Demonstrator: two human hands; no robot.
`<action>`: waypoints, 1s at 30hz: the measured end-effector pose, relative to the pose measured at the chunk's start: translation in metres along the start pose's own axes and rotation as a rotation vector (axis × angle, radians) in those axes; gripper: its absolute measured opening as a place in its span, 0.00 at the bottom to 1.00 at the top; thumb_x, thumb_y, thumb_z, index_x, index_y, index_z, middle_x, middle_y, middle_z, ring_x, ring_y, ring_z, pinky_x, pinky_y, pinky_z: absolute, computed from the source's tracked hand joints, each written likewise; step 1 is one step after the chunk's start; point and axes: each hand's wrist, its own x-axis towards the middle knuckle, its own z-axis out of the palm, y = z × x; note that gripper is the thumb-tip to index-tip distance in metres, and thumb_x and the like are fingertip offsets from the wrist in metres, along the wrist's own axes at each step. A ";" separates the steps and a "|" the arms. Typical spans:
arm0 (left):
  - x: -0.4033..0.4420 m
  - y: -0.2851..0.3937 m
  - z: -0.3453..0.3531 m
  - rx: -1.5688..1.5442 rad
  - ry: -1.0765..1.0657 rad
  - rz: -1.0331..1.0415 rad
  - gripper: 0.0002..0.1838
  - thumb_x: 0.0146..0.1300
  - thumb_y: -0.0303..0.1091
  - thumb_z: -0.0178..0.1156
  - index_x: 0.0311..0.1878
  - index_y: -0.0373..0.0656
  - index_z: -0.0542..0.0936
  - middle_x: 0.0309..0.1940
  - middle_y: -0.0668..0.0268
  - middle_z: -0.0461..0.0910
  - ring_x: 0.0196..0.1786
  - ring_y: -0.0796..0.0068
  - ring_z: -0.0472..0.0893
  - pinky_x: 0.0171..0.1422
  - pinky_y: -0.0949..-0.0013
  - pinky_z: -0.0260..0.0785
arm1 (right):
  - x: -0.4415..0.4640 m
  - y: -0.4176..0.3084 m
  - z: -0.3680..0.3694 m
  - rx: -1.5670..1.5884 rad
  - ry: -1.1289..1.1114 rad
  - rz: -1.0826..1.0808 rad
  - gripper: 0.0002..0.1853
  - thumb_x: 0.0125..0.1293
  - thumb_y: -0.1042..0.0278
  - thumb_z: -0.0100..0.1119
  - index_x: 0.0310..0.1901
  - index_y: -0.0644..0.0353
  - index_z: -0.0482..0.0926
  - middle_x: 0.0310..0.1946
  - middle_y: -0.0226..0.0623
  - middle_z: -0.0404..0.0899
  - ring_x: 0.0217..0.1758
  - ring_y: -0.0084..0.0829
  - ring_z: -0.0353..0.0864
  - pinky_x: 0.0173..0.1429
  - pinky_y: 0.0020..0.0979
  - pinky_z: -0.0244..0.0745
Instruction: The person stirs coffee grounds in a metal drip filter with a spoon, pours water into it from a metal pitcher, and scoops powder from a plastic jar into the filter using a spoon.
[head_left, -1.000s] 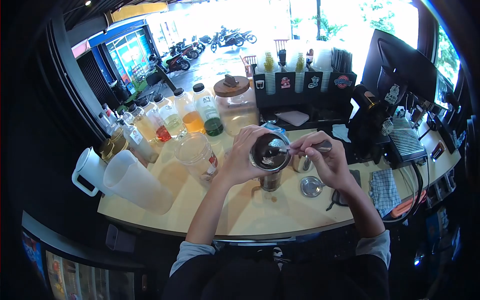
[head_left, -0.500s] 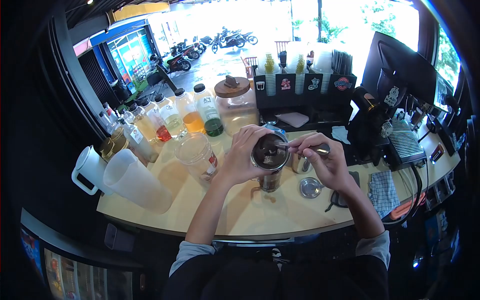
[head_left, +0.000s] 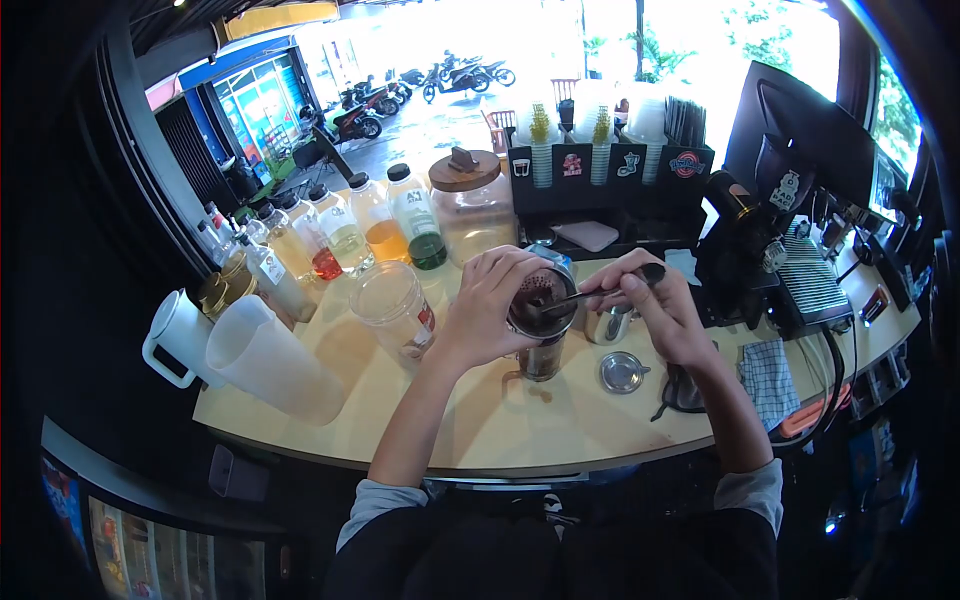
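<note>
My left hand (head_left: 488, 310) is wrapped round the upper part of a tall clear glass (head_left: 541, 362) on the counter. Dark brown contents with bubbles at the surface show through its mouth. In my right hand (head_left: 660, 310) is a long-handled spoon (head_left: 590, 295), pinched between thumb and fingers. Its lower end dips into the glass, and the dark handle end sticks out past my thumb. Just behind the right hand is a small metal pitcher (head_left: 608, 325), partly hidden. A round metal-and-glass lid (head_left: 622, 372) lies to the right of the glass.
Left of my hand stand a clear plastic jar (head_left: 388, 300), a frosted pitcher (head_left: 265, 355) and a white jug (head_left: 180, 335). Several bottles (head_left: 385, 230) line the back left beside a wood-lidded jar (head_left: 470, 215). A cup organizer (head_left: 610, 190), a coffee machine (head_left: 800, 280) and a checked cloth (head_left: 765, 385) are rightward.
The spoon has tilted, its handle end rising, and its lower end now reaches into the glass. My right hand has shifted slightly up and right. The left hand keeps its hold.
</note>
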 end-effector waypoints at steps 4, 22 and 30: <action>0.001 0.001 -0.001 0.013 -0.014 0.003 0.41 0.33 0.39 0.78 0.57 0.50 0.72 0.54 0.66 0.73 0.62 0.61 0.68 0.69 0.57 0.57 | 0.006 0.007 -0.008 -0.021 -0.065 0.028 0.14 0.77 0.65 0.41 0.41 0.67 0.73 0.39 0.40 0.81 0.42 0.25 0.81 0.49 0.27 0.77; 0.000 -0.007 0.001 0.050 -0.047 0.038 0.42 0.33 0.42 0.76 0.58 0.50 0.71 0.55 0.67 0.71 0.63 0.62 0.68 0.69 0.55 0.54 | 0.029 0.005 -0.012 0.017 -0.084 0.071 0.13 0.77 0.64 0.41 0.41 0.65 0.72 0.34 0.36 0.82 0.35 0.21 0.80 0.42 0.25 0.77; 0.002 -0.006 0.001 0.054 -0.058 0.044 0.42 0.34 0.41 0.76 0.58 0.50 0.71 0.54 0.67 0.71 0.62 0.62 0.68 0.69 0.54 0.54 | 0.029 0.004 -0.012 0.029 -0.126 0.057 0.14 0.77 0.64 0.41 0.41 0.66 0.73 0.33 0.36 0.82 0.34 0.21 0.81 0.43 0.25 0.77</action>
